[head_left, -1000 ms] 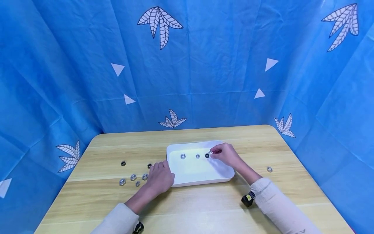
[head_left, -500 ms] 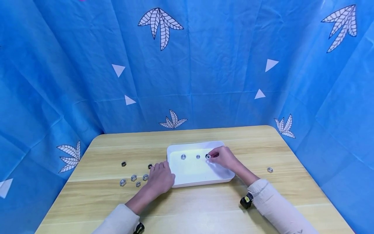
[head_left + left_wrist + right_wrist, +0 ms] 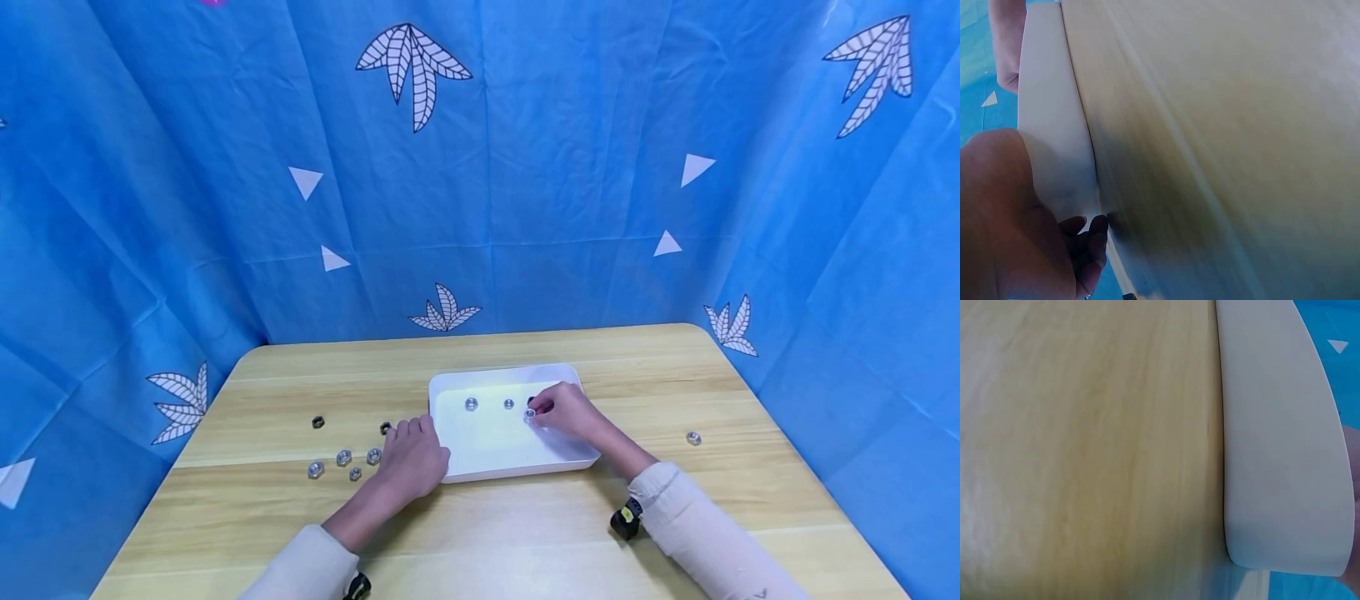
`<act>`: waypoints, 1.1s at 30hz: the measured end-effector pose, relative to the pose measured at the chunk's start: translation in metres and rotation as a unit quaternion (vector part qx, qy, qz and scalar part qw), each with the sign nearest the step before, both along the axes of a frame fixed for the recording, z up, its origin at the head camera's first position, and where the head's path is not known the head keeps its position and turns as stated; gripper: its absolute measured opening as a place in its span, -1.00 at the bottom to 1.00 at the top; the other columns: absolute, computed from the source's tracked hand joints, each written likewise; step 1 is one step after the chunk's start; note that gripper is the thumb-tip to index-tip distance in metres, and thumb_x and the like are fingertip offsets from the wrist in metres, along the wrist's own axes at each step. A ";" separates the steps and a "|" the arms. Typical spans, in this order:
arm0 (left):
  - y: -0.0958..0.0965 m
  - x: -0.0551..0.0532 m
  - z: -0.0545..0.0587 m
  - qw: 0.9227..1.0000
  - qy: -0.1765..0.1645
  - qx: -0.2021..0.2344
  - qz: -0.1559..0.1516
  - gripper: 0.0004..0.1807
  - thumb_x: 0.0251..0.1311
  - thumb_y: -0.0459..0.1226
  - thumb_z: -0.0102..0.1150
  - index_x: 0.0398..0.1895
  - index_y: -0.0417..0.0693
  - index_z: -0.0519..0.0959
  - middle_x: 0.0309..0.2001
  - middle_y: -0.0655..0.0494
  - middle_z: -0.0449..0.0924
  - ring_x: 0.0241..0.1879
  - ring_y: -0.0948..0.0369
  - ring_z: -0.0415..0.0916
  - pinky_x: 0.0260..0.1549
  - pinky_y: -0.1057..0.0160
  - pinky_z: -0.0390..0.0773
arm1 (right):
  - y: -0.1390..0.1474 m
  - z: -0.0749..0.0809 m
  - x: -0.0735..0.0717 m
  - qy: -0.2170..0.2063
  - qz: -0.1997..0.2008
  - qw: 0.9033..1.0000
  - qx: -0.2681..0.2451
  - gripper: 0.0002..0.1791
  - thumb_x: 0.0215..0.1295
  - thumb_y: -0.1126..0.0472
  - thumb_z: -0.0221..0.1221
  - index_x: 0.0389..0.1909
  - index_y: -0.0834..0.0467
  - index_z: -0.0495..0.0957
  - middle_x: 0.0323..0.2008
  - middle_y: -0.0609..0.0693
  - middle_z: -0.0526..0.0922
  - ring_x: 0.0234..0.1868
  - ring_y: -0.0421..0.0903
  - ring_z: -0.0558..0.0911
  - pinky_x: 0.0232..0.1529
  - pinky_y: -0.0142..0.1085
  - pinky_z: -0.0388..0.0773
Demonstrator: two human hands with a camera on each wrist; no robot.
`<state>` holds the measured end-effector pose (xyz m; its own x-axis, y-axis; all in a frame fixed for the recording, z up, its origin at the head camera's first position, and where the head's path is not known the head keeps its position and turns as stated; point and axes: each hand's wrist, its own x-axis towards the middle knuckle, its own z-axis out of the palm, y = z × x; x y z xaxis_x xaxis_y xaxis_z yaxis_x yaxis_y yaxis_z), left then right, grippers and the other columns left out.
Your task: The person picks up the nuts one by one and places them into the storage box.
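Note:
A white tray (image 3: 487, 454) lies on the wooden table in the head view. My left hand (image 3: 412, 460) grips its left end, thumb on the rim side; in the left wrist view the fingers (image 3: 1094, 247) curl at the tray's corner. Inside the tray, toward its right end, my right hand (image 3: 570, 412) pinches a silver hex nut (image 3: 530, 414) between thumb and fingertips. Just behind it shows part of a black nut (image 3: 532, 401). Two more silver nuts, a larger one (image 3: 471, 404) and a smaller one (image 3: 508, 404), sit farther left along the tray floor.
Left of the tray lie several silver nuts (image 3: 344, 457) and two black nuts, one farther out (image 3: 318, 422) and one by my left fingers (image 3: 386, 427). A lone silver nut (image 3: 693, 437) rests on the right. Blue curtain (image 3: 480, 208) surrounds the table's back and sides.
My right hand has moved left and nearer to me inside the tray with the silver nut, passing in front of the black nut. The left hand stays at the tray's left end.

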<state>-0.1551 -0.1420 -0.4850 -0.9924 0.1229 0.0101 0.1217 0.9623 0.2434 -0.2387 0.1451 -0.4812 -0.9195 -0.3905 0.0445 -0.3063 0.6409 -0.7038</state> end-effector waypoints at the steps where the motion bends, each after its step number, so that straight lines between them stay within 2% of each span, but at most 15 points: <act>1: 0.000 0.000 0.000 1.000 -0.001 -0.001 0.000 -0.66 0.35 -0.13 -0.03 -0.11 -0.28 0.35 -0.31 -0.07 0.35 -0.25 -0.01 0.25 -0.14 0.05 0.23 | -0.001 0.000 0.000 -0.001 0.001 1.000 0.001 -0.78 0.12 0.38 0.45 -0.17 0.28 0.78 -0.30 0.09 0.83 -0.31 -0.18 0.73 -0.23 -0.38 0.64; 8: 0.001 -0.001 0.004 1.000 -0.013 -0.005 0.000 -0.66 0.37 -0.12 0.01 -0.09 -0.28 0.36 -0.29 -0.07 0.37 -0.24 0.00 0.27 -0.12 0.03 0.25 | -0.002 -0.001 -0.001 -0.008 -0.002 1.000 0.003 -0.76 0.12 0.38 0.47 -0.15 0.28 0.78 -0.29 0.09 0.83 -0.29 -0.17 0.74 -0.19 -0.35 0.67; 19: 0.002 -0.001 0.004 1.000 -0.018 -0.009 0.007 -0.66 0.37 -0.13 0.01 -0.07 -0.28 0.37 -0.28 -0.08 0.38 -0.22 -0.01 0.29 -0.10 0.01 0.28 | -0.002 -0.003 -0.007 -0.020 0.011 1.000 0.014 -0.77 0.10 0.31 0.50 -0.19 0.25 0.79 -0.32 0.04 0.83 -0.32 -0.24 0.71 -0.18 -0.36 0.64; 28: 0.001 -0.001 0.001 1.000 -0.007 -0.007 0.003 -0.66 0.36 -0.12 0.01 -0.12 -0.27 0.35 -0.31 -0.07 0.35 -0.26 -0.01 0.26 -0.14 0.04 0.24 | -0.005 0.000 -0.007 -0.051 -0.007 0.998 0.024 -0.79 0.08 0.30 0.51 -0.23 0.20 0.79 -0.36 -0.02 0.81 -0.35 -0.23 0.68 -0.19 -0.36 0.62; 33: 0.001 -0.002 0.001 1.000 -0.004 -0.005 0.004 -0.67 0.36 -0.12 0.00 -0.12 -0.27 0.35 -0.32 -0.07 0.35 -0.26 -0.01 0.26 -0.14 0.04 0.23 | -0.005 0.001 -0.007 -0.053 -0.006 0.998 0.031 -0.79 0.09 0.31 0.51 -0.23 0.21 0.78 -0.38 -0.03 0.79 -0.36 -0.23 0.66 -0.20 -0.36 0.60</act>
<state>-0.1568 -0.1412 -0.4842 -0.9932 0.1160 0.0014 0.1131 0.9654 0.2350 -0.2455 0.1397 -0.4803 -0.9225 -0.3783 -0.0768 -0.2246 0.6878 -0.6903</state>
